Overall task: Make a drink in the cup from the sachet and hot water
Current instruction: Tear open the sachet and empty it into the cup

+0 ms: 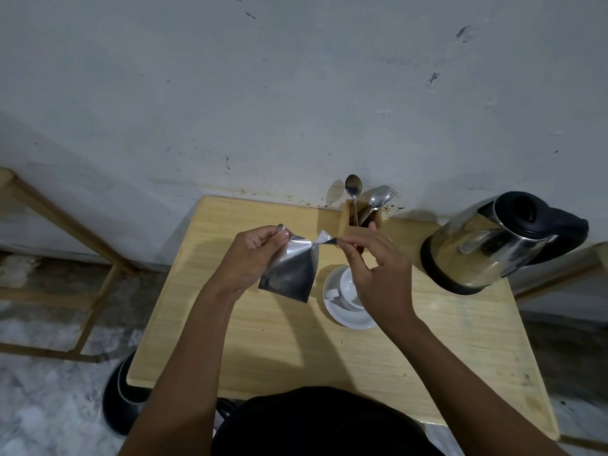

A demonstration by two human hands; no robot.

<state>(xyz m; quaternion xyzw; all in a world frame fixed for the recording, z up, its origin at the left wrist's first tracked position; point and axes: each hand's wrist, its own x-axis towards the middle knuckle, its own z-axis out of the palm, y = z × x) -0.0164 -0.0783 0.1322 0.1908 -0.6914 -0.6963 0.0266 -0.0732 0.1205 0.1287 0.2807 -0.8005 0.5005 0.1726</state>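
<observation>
A silver foil sachet [291, 271] hangs above the wooden table [427, 340], held at its top by both hands. My left hand [253, 255] pinches the top left corner. My right hand [371, 268] pinches the top right strip, which is twisted and partly torn away from the sachet. A white cup [347, 289] stands on a white saucer [348, 319] just under my right hand, partly hidden by it. A steel electric kettle [487, 245] with a black handle and lid stands at the table's right rear.
A wooden holder [362, 222] with a spoon and other cutlery stands at the table's back edge against the white wall. A wooden frame [98, 258] stands on the floor to the left. A dark round object [118, 396] lies on the floor by the table's front left corner.
</observation>
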